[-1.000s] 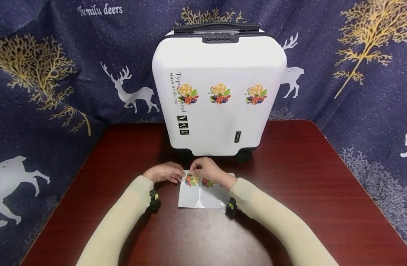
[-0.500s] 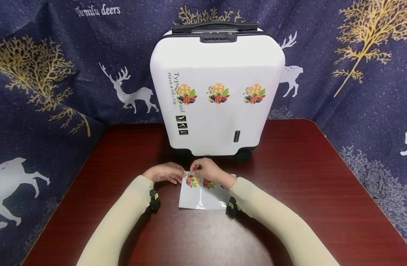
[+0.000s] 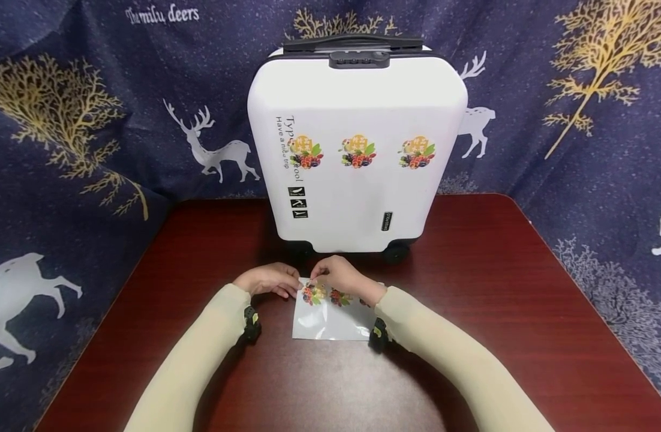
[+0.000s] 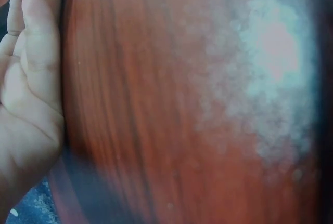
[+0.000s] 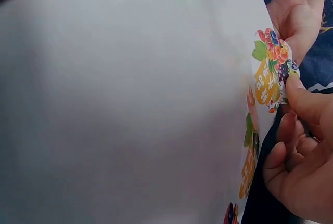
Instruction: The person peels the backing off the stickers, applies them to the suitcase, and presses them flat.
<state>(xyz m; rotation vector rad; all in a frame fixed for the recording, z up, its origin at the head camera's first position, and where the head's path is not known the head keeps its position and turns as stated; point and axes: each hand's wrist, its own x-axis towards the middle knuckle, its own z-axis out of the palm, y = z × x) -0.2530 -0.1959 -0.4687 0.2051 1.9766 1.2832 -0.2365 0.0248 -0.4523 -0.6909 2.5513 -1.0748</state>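
Note:
A glossy white sticker sheet (image 3: pixel 309 327) lies before the suitcase, with colourful fruit stickers along its far edge. My right hand (image 3: pixel 338 278) is over that edge, thumb and forefinger pinching the edge of the leftmost fruit sticker (image 5: pixel 273 70). That sticker sits at the sheet's corner in the right wrist view. My left hand (image 3: pixel 269 280) holds the sheet's far left corner by thumb and fingers. In the left wrist view, the left palm (image 4: pixel 31 89) shows at the left edge; the sheet is out of that view. My right forearm covers the sheet's right end.
Behind the sheet stands a white suitcase (image 3: pixel 352 204) with a black handle and three fruit stickers in a row across its front. Dark red wooden table (image 3: pixel 498 288) surrounds everything. A blue deer-patterned cloth (image 3: pixel 212 72) hangs close behind and at both sides.
Both hands stay at the same corner. The sheet has shifted very slightly in view, along with a small sway of the head camera.

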